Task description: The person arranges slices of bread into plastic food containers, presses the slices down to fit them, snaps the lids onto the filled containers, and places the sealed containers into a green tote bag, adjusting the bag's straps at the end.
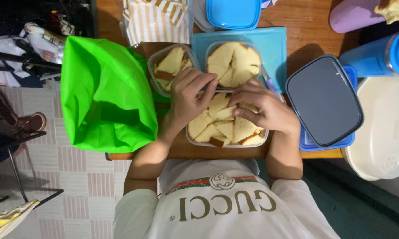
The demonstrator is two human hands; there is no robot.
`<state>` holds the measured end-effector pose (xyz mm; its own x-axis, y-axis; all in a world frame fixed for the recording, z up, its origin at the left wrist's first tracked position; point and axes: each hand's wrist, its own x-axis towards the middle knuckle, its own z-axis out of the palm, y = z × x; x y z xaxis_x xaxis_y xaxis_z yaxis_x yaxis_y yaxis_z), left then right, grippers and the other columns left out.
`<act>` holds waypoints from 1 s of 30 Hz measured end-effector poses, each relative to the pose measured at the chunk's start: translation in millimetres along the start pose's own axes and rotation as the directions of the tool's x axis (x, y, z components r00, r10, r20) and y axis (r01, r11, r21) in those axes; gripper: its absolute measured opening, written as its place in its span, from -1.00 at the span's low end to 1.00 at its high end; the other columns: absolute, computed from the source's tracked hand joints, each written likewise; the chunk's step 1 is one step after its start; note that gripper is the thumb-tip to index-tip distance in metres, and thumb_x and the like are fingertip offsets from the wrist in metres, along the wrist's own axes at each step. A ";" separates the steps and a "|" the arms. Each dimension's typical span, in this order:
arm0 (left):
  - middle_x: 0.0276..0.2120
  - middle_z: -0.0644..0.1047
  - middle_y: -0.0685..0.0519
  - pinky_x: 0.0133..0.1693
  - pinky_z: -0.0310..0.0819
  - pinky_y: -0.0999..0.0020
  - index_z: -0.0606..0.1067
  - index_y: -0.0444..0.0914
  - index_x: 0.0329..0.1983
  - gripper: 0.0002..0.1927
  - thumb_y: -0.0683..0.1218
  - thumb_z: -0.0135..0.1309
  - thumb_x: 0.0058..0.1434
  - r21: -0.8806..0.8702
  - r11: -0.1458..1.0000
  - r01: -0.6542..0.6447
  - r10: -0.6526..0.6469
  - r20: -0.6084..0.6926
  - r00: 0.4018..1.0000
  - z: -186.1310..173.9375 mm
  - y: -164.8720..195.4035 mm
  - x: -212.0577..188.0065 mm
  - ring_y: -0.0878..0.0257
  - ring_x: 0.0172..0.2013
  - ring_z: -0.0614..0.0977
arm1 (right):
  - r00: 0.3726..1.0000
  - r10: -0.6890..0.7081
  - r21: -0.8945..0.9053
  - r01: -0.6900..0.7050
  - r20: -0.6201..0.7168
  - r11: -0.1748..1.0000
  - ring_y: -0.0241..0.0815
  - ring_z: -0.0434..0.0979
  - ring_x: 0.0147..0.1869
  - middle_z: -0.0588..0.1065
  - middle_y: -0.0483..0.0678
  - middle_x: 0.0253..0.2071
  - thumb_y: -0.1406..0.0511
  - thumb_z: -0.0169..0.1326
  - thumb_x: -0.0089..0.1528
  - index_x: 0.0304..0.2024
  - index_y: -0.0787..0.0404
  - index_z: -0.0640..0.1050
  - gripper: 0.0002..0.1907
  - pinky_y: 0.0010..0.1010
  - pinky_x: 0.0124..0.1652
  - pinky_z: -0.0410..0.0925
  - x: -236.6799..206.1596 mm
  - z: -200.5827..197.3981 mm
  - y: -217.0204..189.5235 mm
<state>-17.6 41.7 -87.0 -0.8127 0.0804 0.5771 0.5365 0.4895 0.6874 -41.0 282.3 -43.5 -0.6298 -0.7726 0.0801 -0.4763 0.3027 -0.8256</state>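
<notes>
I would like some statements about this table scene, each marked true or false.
1. Both hands, left and right, touch cake slices in the nearest container. True.
2. The bag is red. False: it is green.
3. Three clear containers hold cake. True.
4. The dark lid lies to the left of the hands. False: it lies to their right.
5. The cutting board is blue. True.

Three cake tubs (228, 137), one green bag (104, 95).
</notes>
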 end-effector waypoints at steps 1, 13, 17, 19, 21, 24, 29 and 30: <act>-0.35 0.58 -0.03 -0.19 0.44 0.13 0.58 -0.32 -0.17 -0.90 -0.25 0.23 0.27 0.006 1.000 0.005 -0.005 0.007 1.000 -0.7 0.8 0.2 0.01 -0.28 0.60 | 1.000 0.007 0.026 -0.007 0.007 1.000 0.02 0.50 0.05 0.57 0.00 -0.09 0.34 0.25 0.21 -0.11 0.26 0.60 -0.79 -0.21 0.07 0.32 0.2 -0.1 0.0; 0.17 0.48 -0.26 0.21 0.35 -0.08 0.47 -0.46 0.18 -0.51 0.06 0.10 0.44 0.444 0.865 0.234 -0.245 -0.033 0.969 -2.1 2.8 -14.5 -0.23 0.21 0.48 | 0.996 0.094 0.140 -0.093 -0.002 0.986 -0.12 0.62 -0.12 0.58 0.00 -0.19 0.41 0.14 0.29 -0.06 0.31 0.58 -0.83 -0.36 -0.10 0.43 -3.2 13.0 10.7; 0.28 0.36 -0.43 0.31 0.15 -0.24 0.44 -0.52 0.19 -0.35 0.19 -0.03 0.43 0.566 0.784 0.254 -0.329 0.032 0.944 7.1 -10.2 -18.7 -0.38 0.32 0.32 | 0.989 0.139 0.147 -0.131 -0.042 0.980 -0.21 0.61 -0.16 0.59 0.00 -0.22 0.43 0.12 0.30 -0.03 0.32 0.59 -0.81 -0.41 -0.14 0.44 -3.6 11.2 20.8; 0.31 0.33 -0.46 0.33 0.10 -0.26 0.42 -0.55 0.23 -0.30 0.21 -0.08 0.46 0.539 0.793 0.283 -0.376 0.067 0.924 8.6 -13.9 -22.5 -0.41 0.35 0.28 | 0.987 0.158 0.180 -0.148 -0.040 0.972 -0.27 0.58 -0.17 0.60 -0.02 -0.22 0.43 0.10 0.31 -0.01 0.32 0.59 -0.80 -0.44 -0.14 0.43 -8.1 14.9 21.8; 0.31 0.32 -0.46 0.33 0.09 -0.26 0.42 -0.54 0.23 -0.30 0.22 -0.09 0.47 0.552 0.781 0.291 -0.396 0.078 0.915 9.7 -15.5 -25.0 -0.40 0.36 0.27 | 0.989 0.138 0.240 -0.120 -0.056 0.963 -0.33 0.55 -0.18 0.60 -0.04 -0.16 0.44 0.07 0.33 0.01 0.32 0.58 -0.80 -0.48 -0.15 0.41 -7.6 15.0 26.2; 0.32 0.31 -0.45 0.34 0.08 -0.24 0.41 -0.54 0.24 -0.30 0.21 -0.10 0.46 0.563 0.776 0.285 -0.383 0.062 0.922 14.1 -17.1 -22.4 -0.38 0.36 0.25 | 0.971 0.231 0.265 -0.206 -0.065 0.942 -0.40 0.46 -0.20 0.54 -0.10 -0.30 0.45 0.08 0.36 0.03 0.31 0.59 -0.80 -0.52 -0.20 0.36 -4.1 16.1 29.6; 0.19 0.48 -0.26 0.29 0.23 -0.10 0.46 -0.41 0.22 -0.51 0.08 -0.11 0.51 0.502 0.828 0.250 -0.266 -0.041 0.963 18.1 -13.3 -25.7 -0.18 0.27 0.43 | 0.964 0.211 0.272 -0.163 -0.159 0.948 -0.46 0.44 -0.21 0.52 -0.16 -0.26 0.46 0.08 0.38 0.03 0.32 0.56 -0.82 -0.59 -0.23 0.34 6.3 12.3 21.7; 0.12 0.52 -0.20 0.25 0.30 -0.05 0.47 -0.38 0.20 -0.57 0.04 -0.11 0.52 0.430 0.869 0.245 -0.241 -0.065 0.968 19.1 -11.9 -26.5 -0.11 0.19 0.49 | 0.966 0.185 0.261 -0.134 -0.183 0.956 -0.46 0.45 -0.17 0.52 -0.15 -0.21 0.46 0.08 0.39 0.03 0.34 0.55 -0.83 -0.60 -0.19 0.36 8.8 10.4 17.4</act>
<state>-6.8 50.3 -118.9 -0.9014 -0.0965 0.4220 0.1695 0.8183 0.5492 -48.4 275.0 -63.0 -0.8085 -0.5879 0.0268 -0.2112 0.2474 -0.9456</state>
